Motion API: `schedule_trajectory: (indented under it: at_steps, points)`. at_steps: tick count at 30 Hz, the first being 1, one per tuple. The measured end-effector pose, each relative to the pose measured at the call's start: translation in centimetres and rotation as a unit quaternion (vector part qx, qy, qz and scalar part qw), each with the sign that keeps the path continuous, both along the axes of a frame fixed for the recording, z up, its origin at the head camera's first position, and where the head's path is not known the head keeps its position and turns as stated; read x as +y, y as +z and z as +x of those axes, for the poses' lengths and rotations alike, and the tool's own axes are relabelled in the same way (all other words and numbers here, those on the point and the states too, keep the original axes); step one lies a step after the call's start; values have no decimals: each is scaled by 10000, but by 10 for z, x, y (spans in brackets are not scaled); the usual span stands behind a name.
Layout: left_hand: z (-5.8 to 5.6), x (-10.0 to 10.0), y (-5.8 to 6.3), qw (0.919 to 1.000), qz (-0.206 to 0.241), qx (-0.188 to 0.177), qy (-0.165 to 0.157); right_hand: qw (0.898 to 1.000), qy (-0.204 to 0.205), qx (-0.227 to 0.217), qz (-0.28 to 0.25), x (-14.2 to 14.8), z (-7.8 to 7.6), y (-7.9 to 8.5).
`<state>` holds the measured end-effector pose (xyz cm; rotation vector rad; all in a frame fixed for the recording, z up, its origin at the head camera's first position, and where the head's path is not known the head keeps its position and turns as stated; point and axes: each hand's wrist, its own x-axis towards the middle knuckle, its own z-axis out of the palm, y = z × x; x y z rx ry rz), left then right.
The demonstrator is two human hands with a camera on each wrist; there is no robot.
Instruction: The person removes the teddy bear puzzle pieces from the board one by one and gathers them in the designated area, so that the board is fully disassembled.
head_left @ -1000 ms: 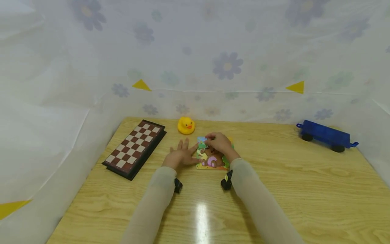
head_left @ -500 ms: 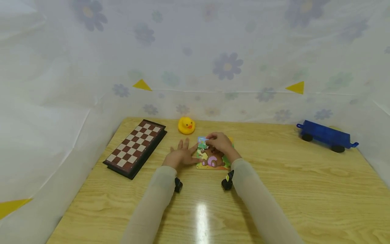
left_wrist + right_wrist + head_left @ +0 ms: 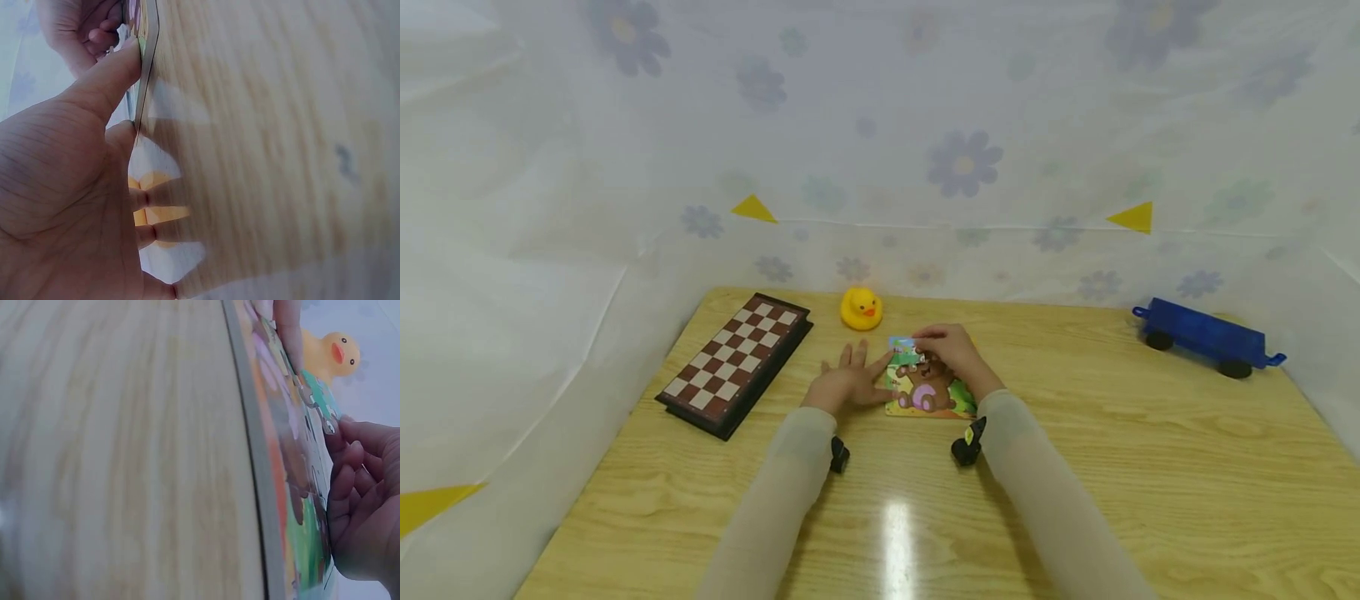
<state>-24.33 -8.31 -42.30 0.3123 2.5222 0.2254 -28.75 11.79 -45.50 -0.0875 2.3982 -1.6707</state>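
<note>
A bear jigsaw puzzle [image 3: 928,398] lies on the wooden table in front of the person. At its upper left, the right hand [image 3: 953,350] pinches a blue-green puzzle piece [image 3: 904,350] between thumb and fingertips. In the right wrist view that piece [image 3: 322,400] looks slightly tilted above the board, though its fit is partly hidden by the fingers. The left hand [image 3: 846,387] rests on the table with fingers spread, its thumb and forefinger touching the puzzle's left edge. The left wrist view shows this thumb [image 3: 109,81] against the board's rim.
A yellow rubber duck [image 3: 861,309] sits behind the puzzle. To the left lies a folded chessboard [image 3: 735,360] with a dark frame. Far right stands a blue toy wagon [image 3: 1206,333] with black wheels. Flower-patterned sheeting [image 3: 880,150] hangs around the table [image 3: 1112,450].
The right hand has shifted slightly right, and more of the piece at the puzzle's upper left shows. The left hand stays in place on the puzzle's edge.
</note>
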Motion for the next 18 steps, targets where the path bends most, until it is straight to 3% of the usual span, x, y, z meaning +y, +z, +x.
schedule_trajectory:
  at_steps: [10,18]
  points:
    - [3,0,5,9999,-15,127,-50,9991,-38,-280,-320,25,-7,11]
    - [3,1,5,10000,-20,36,-16,9933,-610,-516,-830,76,-13,5]
